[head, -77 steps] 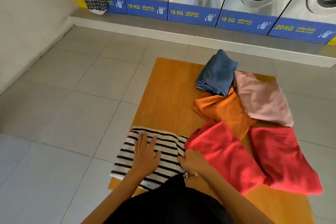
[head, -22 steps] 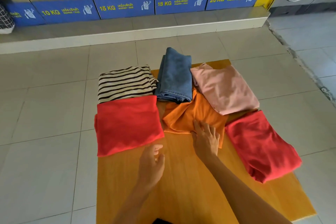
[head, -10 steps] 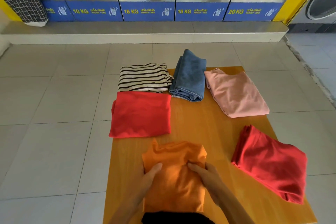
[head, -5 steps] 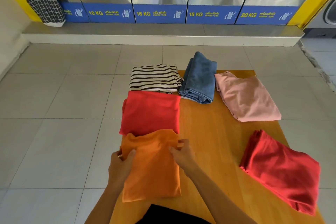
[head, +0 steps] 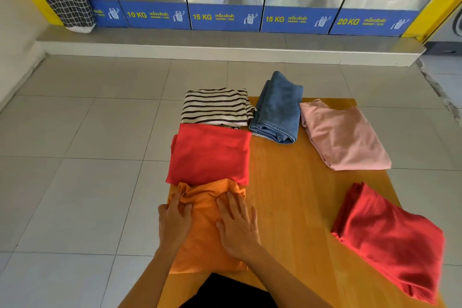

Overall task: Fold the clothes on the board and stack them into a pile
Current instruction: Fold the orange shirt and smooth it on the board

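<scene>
Both hands, left (head: 175,222) & right (head: 238,227), lie open & flat on orange top (head: 205,240), gripping nothing; long axis runs away toward red top (head: 210,155) touching its far edge.

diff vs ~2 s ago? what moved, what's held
The orange garment came out from between the jeans and pink top to the board's near-left edge, folded, touching the folded red shirt. Left hand and right hand now press flat on it. Striped shirt and right red garment unchanged.

Wooden board (head: 287,182) on tiled floor (head: 75,182), six folded garments.
</scene>
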`<state>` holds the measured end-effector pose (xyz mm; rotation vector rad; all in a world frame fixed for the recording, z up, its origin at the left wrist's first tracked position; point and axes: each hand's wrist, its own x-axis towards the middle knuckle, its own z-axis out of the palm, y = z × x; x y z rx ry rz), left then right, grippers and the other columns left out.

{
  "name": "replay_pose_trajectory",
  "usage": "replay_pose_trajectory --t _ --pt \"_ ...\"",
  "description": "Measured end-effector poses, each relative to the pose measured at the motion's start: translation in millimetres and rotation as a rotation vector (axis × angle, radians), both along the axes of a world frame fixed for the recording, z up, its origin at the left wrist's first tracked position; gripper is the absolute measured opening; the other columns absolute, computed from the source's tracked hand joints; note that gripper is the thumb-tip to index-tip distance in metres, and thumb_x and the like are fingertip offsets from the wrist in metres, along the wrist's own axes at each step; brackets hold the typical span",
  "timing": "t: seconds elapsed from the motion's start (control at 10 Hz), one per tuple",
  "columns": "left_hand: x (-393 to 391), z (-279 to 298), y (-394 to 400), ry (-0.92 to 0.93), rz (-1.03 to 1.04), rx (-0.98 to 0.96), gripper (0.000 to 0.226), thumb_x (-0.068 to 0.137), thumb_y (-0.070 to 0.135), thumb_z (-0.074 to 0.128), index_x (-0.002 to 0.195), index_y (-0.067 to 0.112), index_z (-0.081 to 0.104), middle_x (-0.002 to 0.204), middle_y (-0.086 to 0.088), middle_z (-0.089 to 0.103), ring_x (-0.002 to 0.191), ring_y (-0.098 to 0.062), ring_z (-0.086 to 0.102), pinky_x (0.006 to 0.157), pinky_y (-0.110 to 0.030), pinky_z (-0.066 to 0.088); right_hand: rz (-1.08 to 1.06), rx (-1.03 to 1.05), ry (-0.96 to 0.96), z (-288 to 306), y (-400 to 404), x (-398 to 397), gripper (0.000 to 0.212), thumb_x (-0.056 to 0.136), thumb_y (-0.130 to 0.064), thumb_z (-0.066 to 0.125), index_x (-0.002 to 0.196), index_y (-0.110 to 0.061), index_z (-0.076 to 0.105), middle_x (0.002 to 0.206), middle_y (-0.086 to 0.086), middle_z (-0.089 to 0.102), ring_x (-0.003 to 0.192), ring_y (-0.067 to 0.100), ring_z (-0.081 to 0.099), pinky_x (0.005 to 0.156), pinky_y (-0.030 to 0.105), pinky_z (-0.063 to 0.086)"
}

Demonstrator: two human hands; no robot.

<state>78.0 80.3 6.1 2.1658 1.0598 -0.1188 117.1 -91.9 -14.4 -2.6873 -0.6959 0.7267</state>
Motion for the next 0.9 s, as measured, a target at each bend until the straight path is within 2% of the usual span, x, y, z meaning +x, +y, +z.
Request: replay_pose_trajectory --t 0.1,0.2,0.3,0.4,0.5,0.6,0.7,0.8,0.9 --pt "1 -1 3 0.055 -0.014 -0.003 0.061 0.097 0.050 0.040 0.152 0.032 0.021 0.122 -0.017 0.049 0.107 -0.035 0.056 0.097 -0.049 0.050 0.017 -0.038 0.028 3 3 8 0.064 0.102 -0.049 0.023 0.157 -0.038 -0.008 0.166 -0.009 -0.021 0.152 0.021 -0.024 0.118 0.062 -0.008" --pt "12 9 2 0.082 -0.005 -0.048 0.066 0.096 0.052 0.040 0.153 0.031 0.015 0.128 -0.020 0.047 0.115 -0.041 0.053 0.101 -0.054 0.046 0.033 -0.052 0.060 10 4 19 0.066 0.101 -0.047 0.031 0.158 -0.039 -0.002 0.167 -0.008 -0.016 0.153 0.022 -0.020 0.118 0.065 -0.004" --pt "-2 13 -4 0.083 -0.007 0.079 0.066 0.093 0.053 0.044 0.149 0.030 0.019 0.137 -0.020 0.043 0.124 -0.042 0.045 0.102 -0.058 0.042 0.032 -0.021 0.090 17 1 21 0.068 0.099 -0.042 0.039 0.158 -0.038 0.005 0.168 -0.007 -0.011 0.154 0.023 -0.016 0.118 0.066 0.000" --pt "-8 19 -22 0.159 -0.079 0.258 0.069 0.089 0.047 0.057 0.147 0.026 0.027 0.146 -0.013 0.036 0.131 -0.037 0.040 0.105 -0.054 0.039 -0.049 0.070 0.015 22 -2 11 0.066 0.098 -0.032 0.040 0.157 -0.034 0.012 0.168 -0.006 -0.006 0.154 0.021 -0.014 0.120 0.062 0.001" --pt "2 26 -33 0.712 -0.352 -0.225 0.043 0.101 0.046 0.036 0.134 0.021 0.040 0.127 -0.007 0.054 0.110 -0.027 0.058 0.102 -0.045 0.042 -0.071 0.078 -0.024 22 -11 -8 0.068 0.096 -0.026 0.041 0.157 -0.031 0.011 0.168 -0.007 -0.003 0.155 0.019 -0.012 0.120 0.059 0.001" --pt "-27 9 -57 0.480 -0.387 -0.243 0.072 0.093 0.063 0.004 0.152 0.028 0.021 0.155 -0.013 0.033 0.139 -0.031 0.040 0.117 -0.044 0.023 -0.041 0.042 0.066 18 -22 -26 0.065 0.097 -0.032 0.039 0.158 -0.025 0.017 0.169 -0.006 0.000 0.155 0.018 -0.010 0.120 0.060 0.002" --pt "-67 1 -67 0.300 -0.474 0.140 0.108 0.064 0.076 -0.029 0.153 0.022 -0.003 0.164 -0.007 -0.006 0.152 -0.028 0.000 0.121 -0.047 0.004 -0.030 0.050 0.084 21 -29 -30 0.065 0.098 -0.033 0.038 0.158 -0.025 0.016 0.169 -0.008 -0.002 0.155 0.016 -0.011 0.120 0.060 0.002" --pt "-61 4 -65 0.273 -0.460 0.253 0.105 0.061 0.079 -0.028 0.151 0.028 -0.016 0.163 -0.004 -0.018 0.152 -0.026 -0.007 0.122 -0.044 0.002 -0.057 0.066 0.071 25 -31 -28 0.062 0.097 -0.029 0.040 0.157 -0.026 0.021 0.169 -0.005 0.003 0.155 0.016 -0.004 0.121 0.058 0.004" --pt "-54 8 -66 0.255 -0.468 0.248 0.080 0.090 0.066 0.020 0.153 0.029 -0.012 0.163 -0.005 -0.017 0.152 -0.028 -0.009 0.124 -0.045 0.004 -0.142 0.091 0.043 25 -40 -32 0.058 0.097 -0.028 0.039 0.154 -0.025 0.026 0.168 -0.002 0.008 0.155 0.017 0.002 0.122 0.053 0.009"
